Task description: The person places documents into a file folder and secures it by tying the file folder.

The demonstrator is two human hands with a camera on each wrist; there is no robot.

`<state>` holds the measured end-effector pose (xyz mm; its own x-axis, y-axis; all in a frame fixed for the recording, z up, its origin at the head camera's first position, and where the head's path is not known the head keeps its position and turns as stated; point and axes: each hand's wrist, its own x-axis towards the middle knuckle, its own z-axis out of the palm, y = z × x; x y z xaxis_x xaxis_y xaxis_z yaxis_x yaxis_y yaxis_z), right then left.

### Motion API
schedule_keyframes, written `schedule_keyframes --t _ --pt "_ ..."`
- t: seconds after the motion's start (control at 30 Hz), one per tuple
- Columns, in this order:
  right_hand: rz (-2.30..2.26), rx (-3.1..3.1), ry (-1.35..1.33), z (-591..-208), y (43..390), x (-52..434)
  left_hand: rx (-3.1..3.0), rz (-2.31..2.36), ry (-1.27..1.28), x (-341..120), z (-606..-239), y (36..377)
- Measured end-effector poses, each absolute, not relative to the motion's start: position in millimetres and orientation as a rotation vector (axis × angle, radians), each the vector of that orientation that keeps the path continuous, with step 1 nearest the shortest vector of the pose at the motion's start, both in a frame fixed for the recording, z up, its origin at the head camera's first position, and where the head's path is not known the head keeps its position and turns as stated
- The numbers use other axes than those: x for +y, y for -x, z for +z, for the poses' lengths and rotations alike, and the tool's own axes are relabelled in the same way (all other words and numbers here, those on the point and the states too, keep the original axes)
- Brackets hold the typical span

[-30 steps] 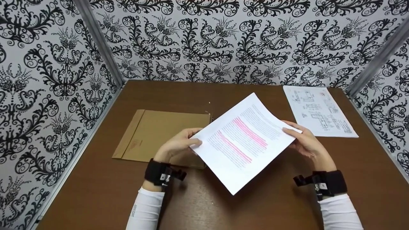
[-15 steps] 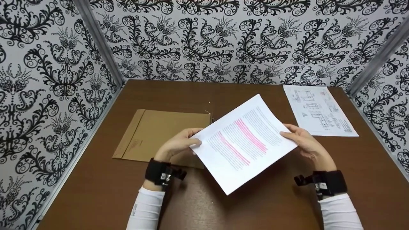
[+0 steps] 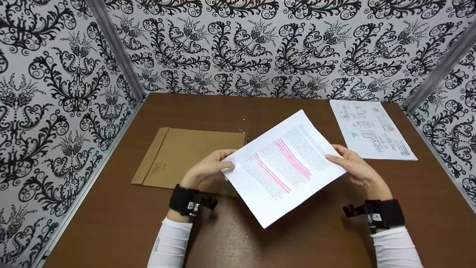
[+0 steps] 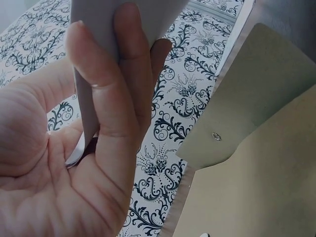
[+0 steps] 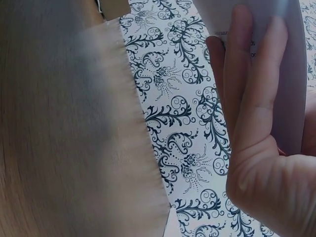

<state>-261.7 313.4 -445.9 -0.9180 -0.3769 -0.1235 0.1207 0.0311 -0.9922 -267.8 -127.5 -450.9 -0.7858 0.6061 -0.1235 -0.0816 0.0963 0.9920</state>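
Note:
Printed paper sheets point(image 3: 245, 190) with pink highlighted lines are held up at a slant over the table in the head view. My left hand point(image 3: 210, 167) pinches their left corner, thumb on top and fingers underneath. At the right edge my right hand point(image 3: 355, 167) grips them the same way. In the left wrist view the paper point(image 4: 94, 29) runs between the thumb and the fingers point(image 4: 116, 108). From the right wrist, straight fingers point(image 5: 256, 98) lie along the back of the paper point(image 5: 294, 74), where a little print shows.
A brown cardboard envelope point(image 3: 200, 149) lies on the table point(image 3: 230, 238) at the left, partly behind my left hand; its flap point(image 4: 247, 98) shows in the left wrist view. Technical drawing sheets point(image 3: 372, 130) lie at the back right. Patterned walls point(image 3: 260, 48) stand around the table.
My right hand has slid slightly down and inward along the paper's edge, and the paper has turned a little with its near corner shifting left. My left hand stays put.

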Motion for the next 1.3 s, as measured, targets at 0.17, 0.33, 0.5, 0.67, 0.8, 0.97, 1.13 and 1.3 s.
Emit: schedule_keyframes --t 0.17,0.33,0.5,0.67,0.8,0.97,1.13,1.3 --pt "-2.011 1.913 0.283 -444.4 260.4 317.1 1.841 1.775 -0.5 -125.1 -450.9 267.8" --pt "-2.048 1.929 0.275 -441.2 258.5 321.7 1.839 1.849 -0.446 -120.4 -450.3 267.3" --pt "-2.067 1.971 0.226 -437.0 256.6 326.0 1.806 1.982 -0.328 -111.2 -448.2 264.3" --pt "-2.112 1.945 0.201 -434.1 257.1 328.8 1.799 2.09 -0.231 -103.7 -447.4 261.8" --pt "-2.14 1.932 0.166 -432.4 257.8 328.6 1.8 2.146 -0.146 -97.8 -447.2 259.8" --pt "-2.215 1.889 0.115 -430.4 257.4 325.1 1.767 2.167 -0.082 -88.4 -446.5 255.5" --pt "-2.266 1.867 0.108 -428.4 255.6 319.4 1.804 2.12 -0.141 -78.9 -448.4 251.2" --pt "-2.271 1.899 0.101 -427.1 253.6 312.5 1.805 2.133 -0.159 -70.5 -451.9 247.7"
